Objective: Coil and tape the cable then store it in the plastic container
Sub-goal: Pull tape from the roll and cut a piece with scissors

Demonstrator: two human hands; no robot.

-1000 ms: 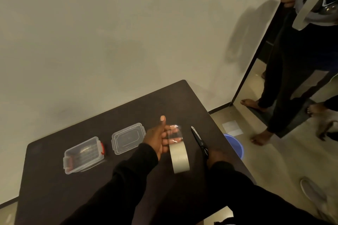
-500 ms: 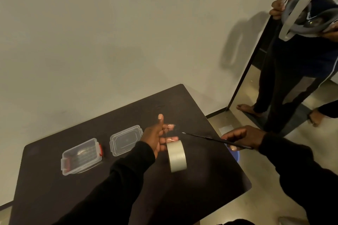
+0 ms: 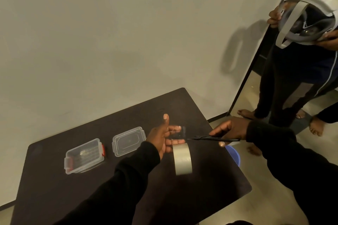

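Observation:
My left hand (image 3: 162, 137) is raised over the dark table (image 3: 54, 188), thumb up, holding a clear tape roll (image 3: 182, 159) that hangs from its fingers, with a strip of tape (image 3: 180, 132) pulled up across the fingertips. My right hand (image 3: 232, 129) grips black scissors (image 3: 214, 138) whose tips reach the strip just above the roll. A clear plastic container (image 3: 85, 156) with red clips stands at the table's left, something faint lying inside. Its clear lid (image 3: 129, 141) lies beside it. I cannot make out the cable.
A person (image 3: 300, 71) stands at the right by a dark doorway, holding a white headset (image 3: 309, 12). A blue bucket (image 3: 234, 155) sits on the floor past the table's right edge. A pale wall runs behind the table.
My right hand picked the scissors up from the table and brought them leftward to the tape strip. The left hand kept holding the roll.

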